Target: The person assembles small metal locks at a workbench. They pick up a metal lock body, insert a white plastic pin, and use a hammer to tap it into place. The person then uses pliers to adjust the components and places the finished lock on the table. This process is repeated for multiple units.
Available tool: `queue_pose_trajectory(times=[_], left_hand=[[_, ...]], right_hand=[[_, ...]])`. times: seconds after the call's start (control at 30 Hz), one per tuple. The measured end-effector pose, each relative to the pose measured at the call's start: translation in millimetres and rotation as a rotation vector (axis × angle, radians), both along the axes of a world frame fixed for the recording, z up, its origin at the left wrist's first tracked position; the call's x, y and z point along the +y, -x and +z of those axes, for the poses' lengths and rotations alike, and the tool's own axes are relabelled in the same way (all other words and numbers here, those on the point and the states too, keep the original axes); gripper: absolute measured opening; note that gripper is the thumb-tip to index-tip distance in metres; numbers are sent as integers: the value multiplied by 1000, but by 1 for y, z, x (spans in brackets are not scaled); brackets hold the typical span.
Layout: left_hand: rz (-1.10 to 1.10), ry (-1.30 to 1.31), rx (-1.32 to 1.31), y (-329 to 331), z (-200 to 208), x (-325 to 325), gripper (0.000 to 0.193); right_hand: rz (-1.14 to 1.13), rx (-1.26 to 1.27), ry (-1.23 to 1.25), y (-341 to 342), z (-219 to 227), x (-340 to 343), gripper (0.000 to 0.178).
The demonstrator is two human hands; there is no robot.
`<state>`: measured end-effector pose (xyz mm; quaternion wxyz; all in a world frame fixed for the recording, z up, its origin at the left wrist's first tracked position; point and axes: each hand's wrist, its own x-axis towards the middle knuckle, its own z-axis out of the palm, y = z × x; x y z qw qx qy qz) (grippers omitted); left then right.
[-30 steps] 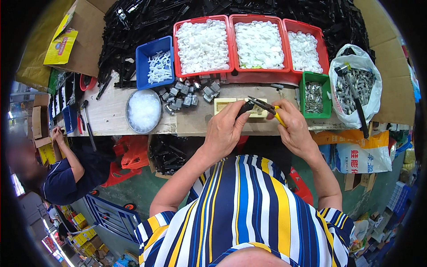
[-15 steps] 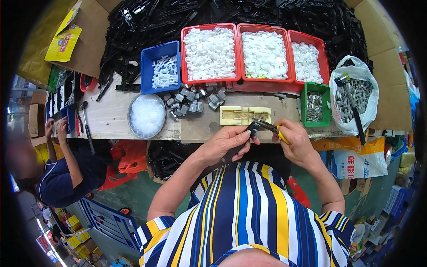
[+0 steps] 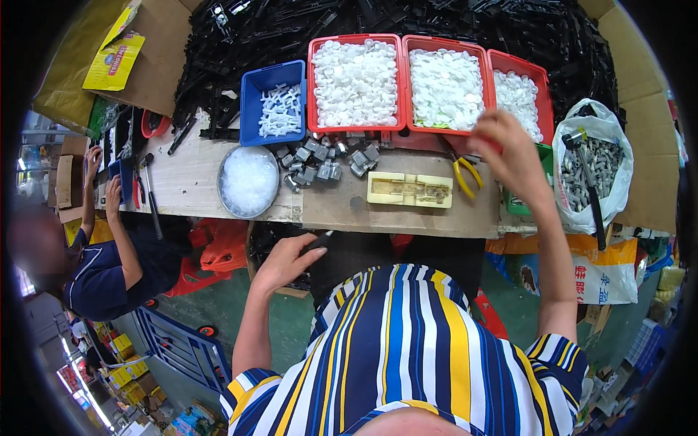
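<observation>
Down in the head view, the left hand sits low, just near of the workbench edge, its fingers curled narrowly around a slim black part whose tip pokes out toward the bench. The right hand is raised well to the right, hovering over the near corner of the rightmost red bin and the green bin that it mostly hides; its fingers are bent and close together, but whether they pinch anything cannot be told from this angle. Between the two hands, on the bench, lies a pale yellow jig block, with yellow-handled pliers just to its right. A cluster of small grey metal pieces lies left of the jig, and a round bowl of clear bits stands further left. Along the far side stand a blue bin of white cross-shaped parts and two more red bins of white caps, backed by a heap of black plastic strips. At far right, a white bag of grey parts sits open. Another person in a dark shirt works at the left end of the bench.
</observation>
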<state>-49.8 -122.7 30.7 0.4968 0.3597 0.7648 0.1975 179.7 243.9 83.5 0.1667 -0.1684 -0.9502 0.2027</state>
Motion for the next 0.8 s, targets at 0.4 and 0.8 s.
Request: queue_pose_trajectory(times=[0.4,0.8], left_hand=[[290,-204,687,92,-203,-124,51],[1195,-6,-29,107,-291,-132,51]], right_hand=[[-30,-36,-199,160,-47,183,27],[-13,7,-402,146,-10,219,27]])
